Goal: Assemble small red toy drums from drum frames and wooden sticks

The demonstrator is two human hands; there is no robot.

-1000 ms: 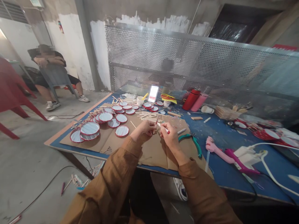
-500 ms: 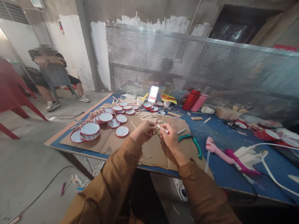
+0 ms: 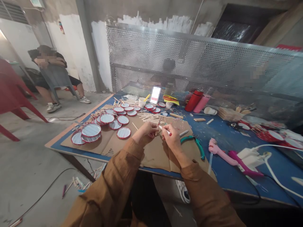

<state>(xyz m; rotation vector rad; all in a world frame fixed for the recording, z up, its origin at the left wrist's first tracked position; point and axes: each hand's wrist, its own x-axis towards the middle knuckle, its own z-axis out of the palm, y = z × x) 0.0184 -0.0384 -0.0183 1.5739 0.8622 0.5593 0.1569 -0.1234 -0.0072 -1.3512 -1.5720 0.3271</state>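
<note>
My left hand [image 3: 148,130] is closed, its fingertips pinching a thin wooden stick [image 3: 159,121] with reddish colouring that points upward. In my right hand [image 3: 174,136] is a white marker pen [image 3: 170,134] with a red end; its tip points left and meets or nearly meets the stick. Both hands are over a brown cardboard sheet [image 3: 153,154]. Just beyond them lies a pile of flat wooden sticks [image 3: 150,117]. Left of my hands are several round, red-rimmed discs [image 3: 123,133], some stacked. A grey pen [image 3: 184,133] and a tool with teal handles [image 3: 200,148] lie to the right.
A pink and magenta glue gun [image 3: 222,153] with white plugs and cables lies on the blue table [image 3: 227,179]. Red and pink bottles [image 3: 194,101] stand near a perforated metal screen [image 3: 146,56]. A lit phone [image 3: 155,95] stands behind the sticks. A person [image 3: 50,69] sits at the left.
Both hands keep almost the same place and grip, with the marker still at the stick. The seated person at the left has shifted head and arms slightly.
</note>
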